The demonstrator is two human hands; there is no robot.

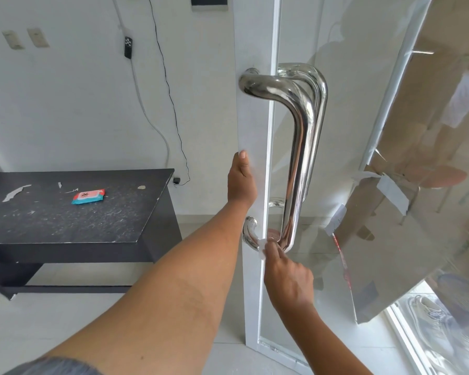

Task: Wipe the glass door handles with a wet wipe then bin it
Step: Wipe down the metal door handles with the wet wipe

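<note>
Head view: we look down along both forearms at a glass door standing ajar, with a chrome handle on each face.
Left hand: flat against the white door edge, fingers wrapped round it out of sight, thumb up; we judge it is steadying the door and holds nothing else.
Right hand: fingers pinched together on the wet wipe, pressing it to the bottom bend of the near handle.
Wet wipe: a small white wad, mostly hidden under the fingers, touching the chrome just beside the lower mount.
Far handle: seen through the glass, behind the near one; we cannot tell whether it has been wiped.
Risk, door: we expect it could swing if the left hand loosens while the right pushes on the handle.
Risk, coverage: with so small a wad, we could miss the lower mount and the back of the bar.
Risk, wipe: a weak pinch on slick chrome could let it slip and fall to the floor.
Wipe pack: lies on the dark bench, well apart from the door.
Bin: none visible, so we would have to search for it.
</note>
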